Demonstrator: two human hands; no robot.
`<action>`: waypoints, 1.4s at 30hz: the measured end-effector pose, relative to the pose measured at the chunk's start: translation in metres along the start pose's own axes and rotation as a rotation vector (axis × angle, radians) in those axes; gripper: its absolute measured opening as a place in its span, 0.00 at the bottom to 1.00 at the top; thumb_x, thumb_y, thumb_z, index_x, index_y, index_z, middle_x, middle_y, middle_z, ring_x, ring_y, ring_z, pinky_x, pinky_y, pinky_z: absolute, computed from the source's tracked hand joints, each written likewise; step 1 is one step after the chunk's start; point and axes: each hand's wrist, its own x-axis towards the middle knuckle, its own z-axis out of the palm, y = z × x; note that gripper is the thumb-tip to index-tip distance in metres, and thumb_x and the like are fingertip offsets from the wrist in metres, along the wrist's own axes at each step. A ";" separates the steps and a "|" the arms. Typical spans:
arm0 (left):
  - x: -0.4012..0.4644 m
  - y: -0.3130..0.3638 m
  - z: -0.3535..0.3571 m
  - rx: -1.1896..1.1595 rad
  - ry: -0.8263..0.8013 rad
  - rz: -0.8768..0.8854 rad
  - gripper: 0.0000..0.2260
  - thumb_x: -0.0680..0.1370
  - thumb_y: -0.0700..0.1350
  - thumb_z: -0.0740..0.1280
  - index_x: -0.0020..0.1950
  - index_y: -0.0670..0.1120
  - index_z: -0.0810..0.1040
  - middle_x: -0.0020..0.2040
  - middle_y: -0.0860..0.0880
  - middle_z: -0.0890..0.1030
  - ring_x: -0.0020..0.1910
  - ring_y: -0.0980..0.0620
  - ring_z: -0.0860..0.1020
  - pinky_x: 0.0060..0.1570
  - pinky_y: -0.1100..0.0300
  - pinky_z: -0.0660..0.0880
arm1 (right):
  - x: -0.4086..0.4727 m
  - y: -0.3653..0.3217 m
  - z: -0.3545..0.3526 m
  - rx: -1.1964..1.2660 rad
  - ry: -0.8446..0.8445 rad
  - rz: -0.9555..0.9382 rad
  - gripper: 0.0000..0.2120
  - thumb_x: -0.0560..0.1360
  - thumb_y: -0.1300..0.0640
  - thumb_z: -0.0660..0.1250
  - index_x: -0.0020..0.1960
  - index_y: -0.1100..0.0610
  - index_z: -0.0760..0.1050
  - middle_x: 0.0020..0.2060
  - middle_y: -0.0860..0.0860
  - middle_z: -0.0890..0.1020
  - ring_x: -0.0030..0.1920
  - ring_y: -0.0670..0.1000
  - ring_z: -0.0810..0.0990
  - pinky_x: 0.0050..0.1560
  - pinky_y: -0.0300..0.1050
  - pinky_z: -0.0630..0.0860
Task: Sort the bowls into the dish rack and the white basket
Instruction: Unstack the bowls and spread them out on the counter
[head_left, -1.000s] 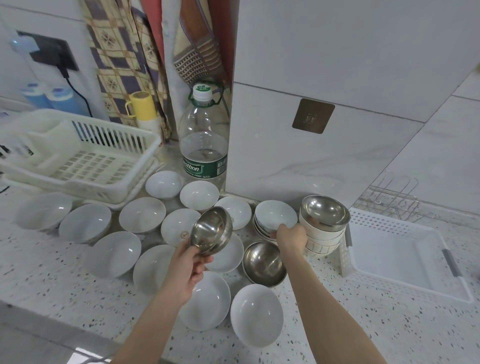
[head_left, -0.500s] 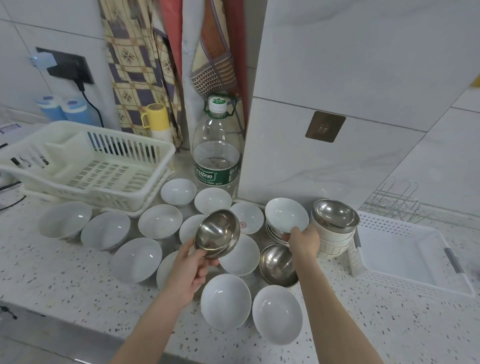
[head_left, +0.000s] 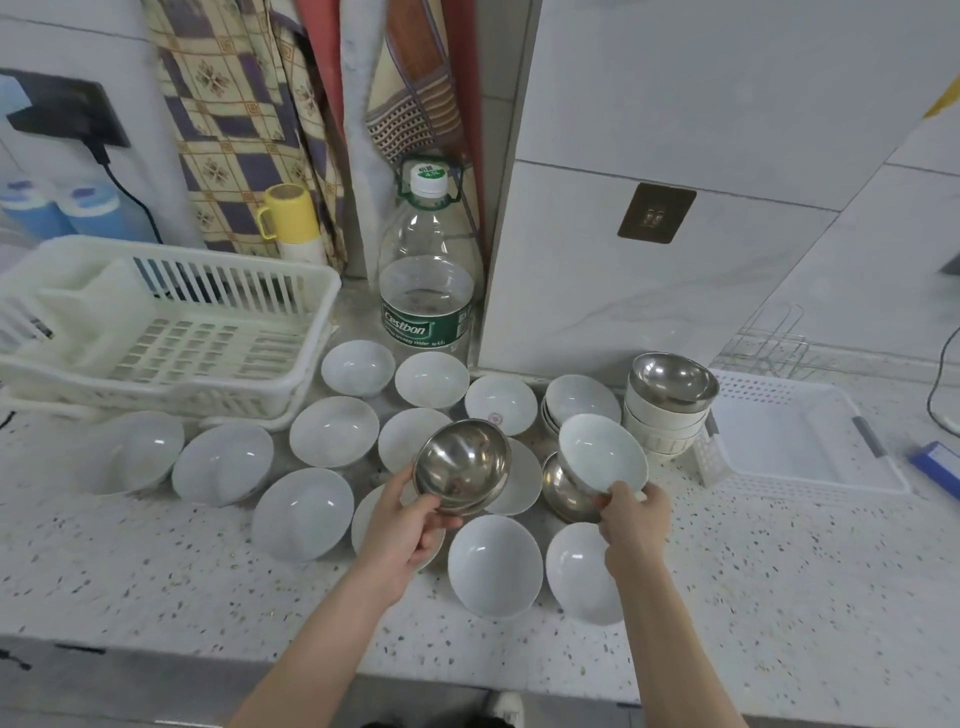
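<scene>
On the speckled bench, between dish rack at left and white basket at right, both holding no bowls yet: one lot of bowls, mostly unsorted.

Hands: left hand grasping a steel bowl by its near rim, lifted and tilted toward the camera; right hand pinching a white bowl by its near rim, lifted over a second steel bowl on the bench.

Risks, as judged:
- Both bowls are held by the rim alone; a smooth glazed or polished rim may slip and fall onto the crowded bowls below, chipping them.
- The white bowl hangs just above the steel one; lowering or swinging it carelessly would knock the two together.
- The stack beside the basket, topped by a third steel bowl, stands close to the right arm's path to the basket and may be toppled.

Count, as visible:
- Steel bowls: 3 (one held, one on the bench, one atop the stack).
- White bowls lying singly: about 13, plus the one held; one is largely hidden under the left hand.
- Short nest of white bowls behind the held one: number unclear.
- Water bottle: 1
</scene>
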 end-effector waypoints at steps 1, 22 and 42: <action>-0.001 -0.001 -0.003 0.018 -0.002 0.000 0.21 0.79 0.37 0.65 0.70 0.53 0.69 0.37 0.39 0.83 0.24 0.55 0.71 0.19 0.66 0.56 | -0.004 0.003 0.000 0.012 0.005 0.014 0.22 0.76 0.65 0.58 0.70 0.59 0.65 0.53 0.64 0.79 0.32 0.50 0.70 0.30 0.42 0.66; 0.002 -0.044 0.101 0.290 -0.094 0.004 0.16 0.79 0.40 0.65 0.64 0.56 0.70 0.35 0.43 0.84 0.20 0.58 0.68 0.20 0.66 0.60 | 0.029 0.027 -0.136 0.158 0.222 0.091 0.24 0.76 0.67 0.57 0.72 0.59 0.65 0.34 0.59 0.77 0.31 0.48 0.69 0.30 0.42 0.64; 0.042 -0.099 0.256 0.650 -0.026 0.121 0.23 0.79 0.43 0.63 0.72 0.56 0.62 0.53 0.60 0.73 0.33 0.57 0.84 0.21 0.69 0.69 | 0.123 0.024 -0.215 0.041 -0.103 0.050 0.19 0.76 0.69 0.58 0.66 0.60 0.69 0.31 0.59 0.76 0.29 0.50 0.72 0.24 0.40 0.63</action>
